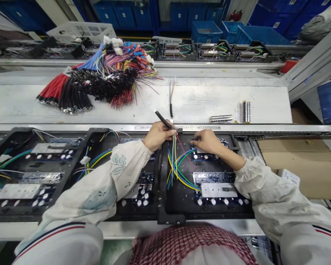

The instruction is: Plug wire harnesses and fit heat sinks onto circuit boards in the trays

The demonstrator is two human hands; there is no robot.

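Observation:
My left hand [160, 135] is closed round a slim black pen-like stick [163, 119], tilted up to the left. Loose coloured wires [174, 158] hang below its fingertips over a black tray [179, 209]. Right of it, my right hand [205, 141] pinches at the upper circuit board [223, 142]; its fingertips hide what they hold. A thin dark wire [185, 134] runs between the two hands. In the same tray lies a lower circuit board [213, 189] with a metal plate, and yellow, green and blue wires [179, 171] curve out from it.
Behind the tray, a wire harness [171, 108] lies on the white bench [193, 99]. A large heap of cables [102, 77] is at left, small metal strips [221, 118] at right. More black trays [77, 162] with boards stand leftward; cardboard [298, 165] is at right.

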